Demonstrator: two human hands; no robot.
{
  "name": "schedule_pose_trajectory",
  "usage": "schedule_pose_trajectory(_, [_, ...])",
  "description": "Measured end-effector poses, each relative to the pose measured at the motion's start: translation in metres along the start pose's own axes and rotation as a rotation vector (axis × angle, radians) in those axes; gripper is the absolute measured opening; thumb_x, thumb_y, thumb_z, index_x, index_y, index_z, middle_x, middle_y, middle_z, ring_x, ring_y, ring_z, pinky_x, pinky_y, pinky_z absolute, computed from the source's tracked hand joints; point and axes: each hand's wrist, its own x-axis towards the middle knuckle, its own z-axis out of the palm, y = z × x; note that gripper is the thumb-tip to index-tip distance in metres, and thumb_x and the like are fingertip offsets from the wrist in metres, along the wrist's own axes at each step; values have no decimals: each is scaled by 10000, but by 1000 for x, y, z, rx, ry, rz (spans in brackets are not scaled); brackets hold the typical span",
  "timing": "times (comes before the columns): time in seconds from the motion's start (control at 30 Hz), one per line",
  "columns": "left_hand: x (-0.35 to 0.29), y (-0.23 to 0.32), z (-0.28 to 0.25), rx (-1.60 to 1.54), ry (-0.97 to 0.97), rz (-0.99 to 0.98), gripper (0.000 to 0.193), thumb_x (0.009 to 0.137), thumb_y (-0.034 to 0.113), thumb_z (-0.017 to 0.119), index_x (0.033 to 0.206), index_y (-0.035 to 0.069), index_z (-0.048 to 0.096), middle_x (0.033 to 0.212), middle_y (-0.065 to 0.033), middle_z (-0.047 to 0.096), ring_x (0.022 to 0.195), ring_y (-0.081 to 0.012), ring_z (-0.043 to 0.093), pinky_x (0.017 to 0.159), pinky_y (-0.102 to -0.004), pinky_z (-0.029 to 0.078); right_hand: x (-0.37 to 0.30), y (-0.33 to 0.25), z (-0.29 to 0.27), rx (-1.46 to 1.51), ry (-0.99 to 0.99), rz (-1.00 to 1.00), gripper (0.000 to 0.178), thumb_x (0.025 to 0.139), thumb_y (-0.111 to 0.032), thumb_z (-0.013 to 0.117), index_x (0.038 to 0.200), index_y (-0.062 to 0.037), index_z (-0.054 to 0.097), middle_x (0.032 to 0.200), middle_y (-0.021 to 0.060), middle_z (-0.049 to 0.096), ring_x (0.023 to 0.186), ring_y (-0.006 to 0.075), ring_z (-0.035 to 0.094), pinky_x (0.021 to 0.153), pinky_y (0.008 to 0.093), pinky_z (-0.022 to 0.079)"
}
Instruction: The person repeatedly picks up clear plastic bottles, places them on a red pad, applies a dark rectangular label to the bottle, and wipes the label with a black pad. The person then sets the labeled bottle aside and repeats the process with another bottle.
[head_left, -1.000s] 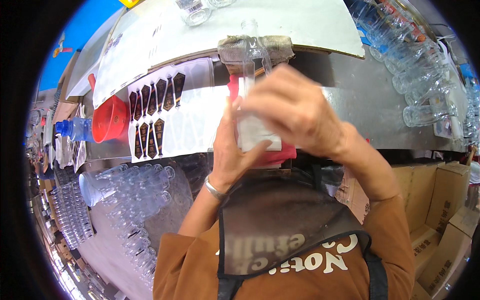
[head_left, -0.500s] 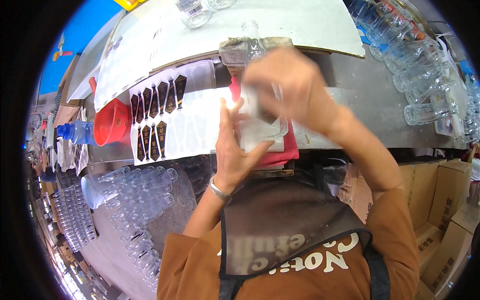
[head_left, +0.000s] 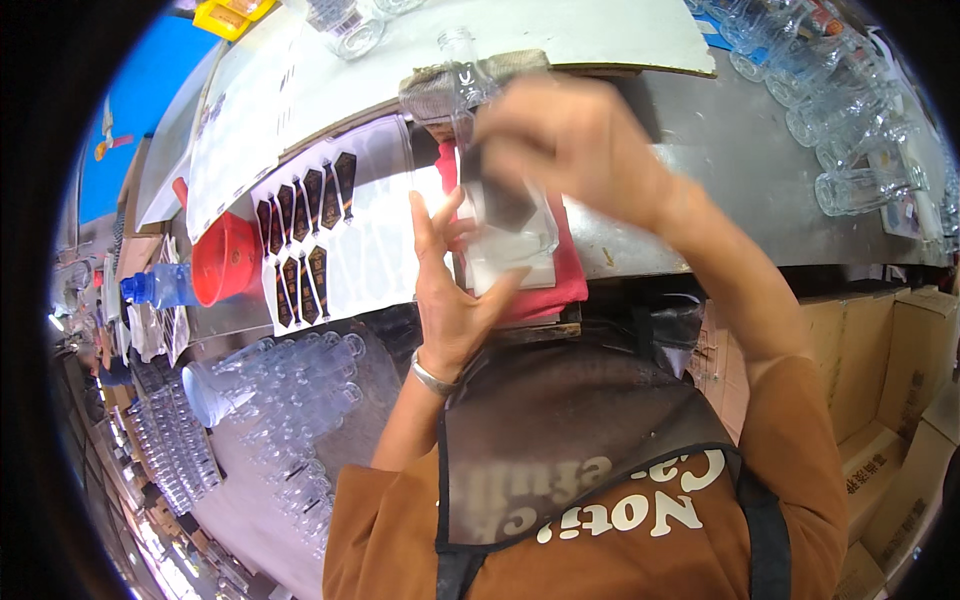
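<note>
A clear glass bottle [head_left: 545, 232] lies in front of me, its neck on a folded grey cloth [head_left: 425, 95] and its body above a white pad on a pink cloth [head_left: 568, 270]. A dark pointed label [head_left: 508, 208] shows at the bottle's body, partly hidden by my right hand. My left hand [head_left: 452, 305] grips the bottle's lower left side, fingers along the side and thumb near the base. Over the upper body and label is my right hand [head_left: 575, 150], its fingers smeared by motion. Left of the bottle, a white sheet [head_left: 372, 245] carries several dark tie-shaped labels [head_left: 312, 205].
A red plastic container [head_left: 225, 262] and a blue-capped bottle [head_left: 165, 287] stand left of the sheet. Several glass bottles [head_left: 845, 190] lie at the right; more [head_left: 290, 400] stand at lower left. Cardboard boxes [head_left: 850, 375] are at lower right. A white board [head_left: 590, 35] spans the back.
The view has shifted slightly. My right hand has moved a little at the bottle, and more of the dark label shows below it. My left hand keeps its place on the bottle.
</note>
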Motion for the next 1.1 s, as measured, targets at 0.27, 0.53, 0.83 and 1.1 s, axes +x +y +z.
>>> schedule_pose_trajectory(0.27, [-2, -8, -3, 12, -19, 56, 1151, 731, 40, 817, 1589, -9, 51, 1443, -192, 508, 1102, -264, 618, 962, -376, 503, -61, -41, -10, 315, -217, -16, 257, 729, -21, 741, 980, -65, 702, 958, 105, 700, 909, 291, 677, 807, 375, 555])
schedule_pose_trajectory(0.53, [0, 10, -6, 153, -21, 45, 1207, 712, 101, 870, 1600, 17, 57, 1519, -223, 422, 1309, -309, 524, 1041, -414, 438, 10, 16, -11, -110, 172, -84, 219, 789, -36, 714, 1006, -28, 688, 1015, 104, 702, 909, 285, 672, 794, 337, 540])
schedule_pose_trajectory(0.83, [8, 18, 8, -123, 30, -31, 1150, 753, 81, 853, 1582, -21, 62, 1408, -231, 516, 1112, -293, 647, 954, -384, 530, -80, -9, -23, 874, -24, 875, 443, 1066, -364, 499, 1097, 27, 705, 966, 79, 730, 849, 112, 634, 758, 260, 499])
schedule_pose_trajectory(1.1, [5, 7, 1, 99, 15, 124, 906, 792, 102, 785, 1536, -50, 291, 1508, -261, 425, 1386, -368, 442, 1139, -408, 366, -65, -47, -2, 210, -149, 643, 398, 970, -249, 618, 1233, 49, 631, 936, 178, 721, 685, 248, 635, 663, 365, 507])
